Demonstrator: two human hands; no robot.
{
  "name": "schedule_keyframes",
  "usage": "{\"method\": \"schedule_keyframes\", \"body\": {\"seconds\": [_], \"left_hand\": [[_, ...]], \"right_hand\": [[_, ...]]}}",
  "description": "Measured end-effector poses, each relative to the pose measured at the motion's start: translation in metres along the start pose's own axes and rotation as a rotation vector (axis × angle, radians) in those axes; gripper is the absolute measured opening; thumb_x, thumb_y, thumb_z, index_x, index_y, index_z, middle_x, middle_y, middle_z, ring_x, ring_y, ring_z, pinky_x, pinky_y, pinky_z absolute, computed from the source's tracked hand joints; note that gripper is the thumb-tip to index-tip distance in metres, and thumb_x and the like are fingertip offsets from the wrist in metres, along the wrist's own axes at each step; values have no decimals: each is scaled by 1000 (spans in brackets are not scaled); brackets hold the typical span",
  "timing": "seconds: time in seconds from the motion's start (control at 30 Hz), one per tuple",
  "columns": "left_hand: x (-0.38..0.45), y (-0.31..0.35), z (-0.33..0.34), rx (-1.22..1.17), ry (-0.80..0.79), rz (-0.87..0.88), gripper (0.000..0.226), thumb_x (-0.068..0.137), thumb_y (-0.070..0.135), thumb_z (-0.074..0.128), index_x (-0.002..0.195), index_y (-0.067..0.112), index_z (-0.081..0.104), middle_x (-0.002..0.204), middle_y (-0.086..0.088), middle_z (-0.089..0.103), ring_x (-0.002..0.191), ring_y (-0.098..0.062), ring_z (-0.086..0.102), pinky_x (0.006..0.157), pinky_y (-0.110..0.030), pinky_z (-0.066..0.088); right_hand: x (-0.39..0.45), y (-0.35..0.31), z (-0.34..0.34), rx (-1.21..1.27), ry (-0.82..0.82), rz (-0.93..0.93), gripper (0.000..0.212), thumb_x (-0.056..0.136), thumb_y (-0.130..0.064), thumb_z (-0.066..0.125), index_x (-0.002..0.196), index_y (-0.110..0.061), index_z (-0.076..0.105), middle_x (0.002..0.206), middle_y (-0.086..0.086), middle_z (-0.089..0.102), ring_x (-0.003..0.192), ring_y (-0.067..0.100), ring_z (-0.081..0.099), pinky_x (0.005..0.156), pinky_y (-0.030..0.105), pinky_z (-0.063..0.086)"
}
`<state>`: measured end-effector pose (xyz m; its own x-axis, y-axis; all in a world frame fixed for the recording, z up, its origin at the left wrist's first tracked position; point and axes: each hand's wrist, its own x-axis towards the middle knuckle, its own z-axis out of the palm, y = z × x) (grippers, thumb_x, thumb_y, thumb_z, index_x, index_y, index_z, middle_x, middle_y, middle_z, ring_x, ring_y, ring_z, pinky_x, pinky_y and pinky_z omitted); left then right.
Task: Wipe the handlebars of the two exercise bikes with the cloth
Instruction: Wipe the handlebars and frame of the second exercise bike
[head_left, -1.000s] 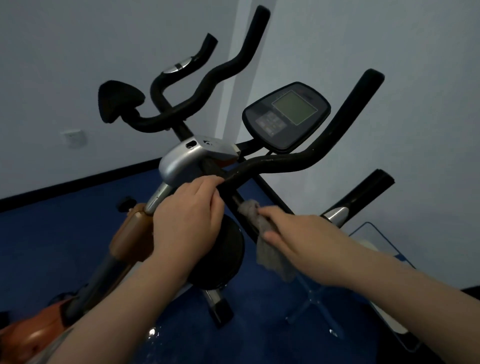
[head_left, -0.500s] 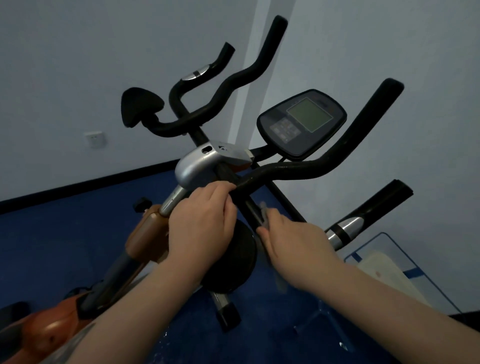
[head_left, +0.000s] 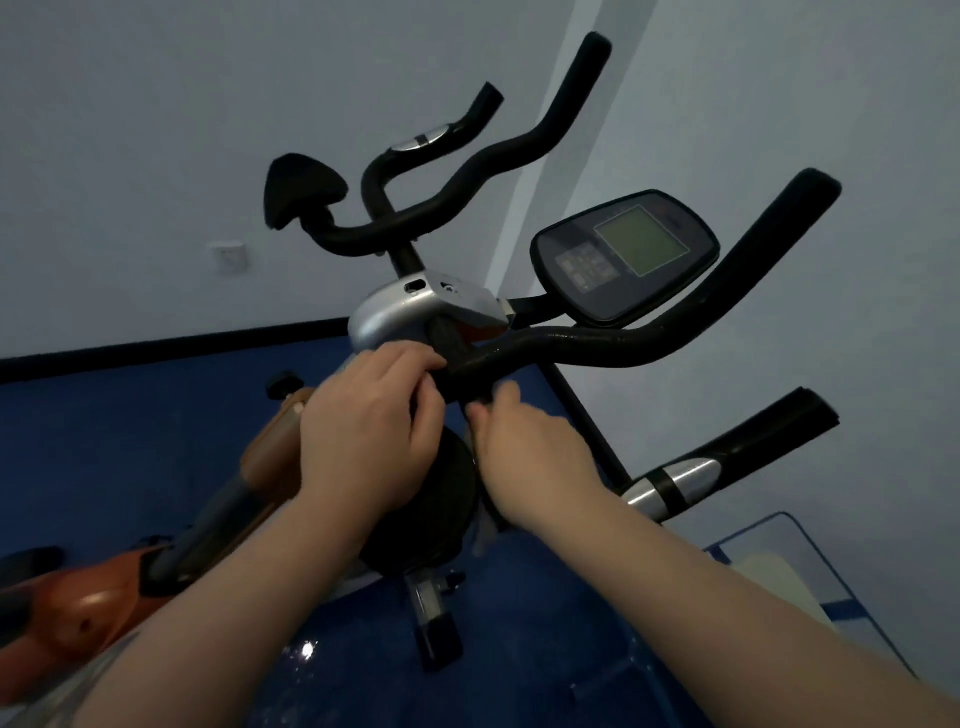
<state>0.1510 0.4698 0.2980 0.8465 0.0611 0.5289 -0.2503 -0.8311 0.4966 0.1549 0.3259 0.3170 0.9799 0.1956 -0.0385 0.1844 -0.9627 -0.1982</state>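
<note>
- Two bare hands meet at the centre of the near bike's handlebar, a black foam bar that runs from the silver stem cap out toward 2 o'clock and ends in an upturned grip.
- Left hand: curled over the inner end of that bar just below the stem cap, fingers closed around the black foam.
- Right hand: just beside the left one, at its 3 o'clock, fingertips pinched against the underside of the same bar.
- Cloth: only a pale, blurred strip shows, hanging below the right palm toward 6 o'clock; the grip on it is hidden, so I cannot tell how it is held.
- Console with a greenish screen sits at 1 o'clock from the hands, above the bar.
- At 4 o'clock, a separate lower grip with a silver band points up to the right.
- Second handlebar, also black, rises behind at 12 o'clock, well apart from both hands, with a dark pad at its left end.
- Orange frame of the bike lies at 8 o'clock over the blue floor.
</note>
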Motion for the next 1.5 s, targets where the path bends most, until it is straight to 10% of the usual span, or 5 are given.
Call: {"method": "schedule_keyframes", "body": {"seconds": [0.3,0.5,0.7,1.5], "left_hand": [[-12,2,1,-111,72,-285,34,90,42,27,91,27,58,83,11,56,69,-4,46,53,-13,28],[-12,-3,2,-203,59,-318,26,95,36,31,79,26,48,71,11,48,74,3,49,53,-14,26],[-18,-9,2,-291,52,-333,23,92,37,33,72,29,42,71,10,45,71,-4,49,51,-20,30],[-13,-4,-6,-326,47,-252,27,88,36,34,81,23,57,79,10,54,74,-7,48,60,-27,43]], "right_hand": [[-26,41,-37,-87,-93,-271,18,99,-41,37,93,-25,42,76,-9,45,82,22,58,62,31,29],[23,6,-82,24,495,-481,25,96,-36,42,110,-25,59,92,-3,64,76,19,61,63,36,51],[56,-20,-26,-314,67,-746,34,97,-41,37,118,-32,62,121,-10,59,108,19,50,90,36,37],[72,-11,-58,-313,139,-800,31,91,-39,50,99,-17,72,91,7,61,86,27,56,58,36,47]]}}
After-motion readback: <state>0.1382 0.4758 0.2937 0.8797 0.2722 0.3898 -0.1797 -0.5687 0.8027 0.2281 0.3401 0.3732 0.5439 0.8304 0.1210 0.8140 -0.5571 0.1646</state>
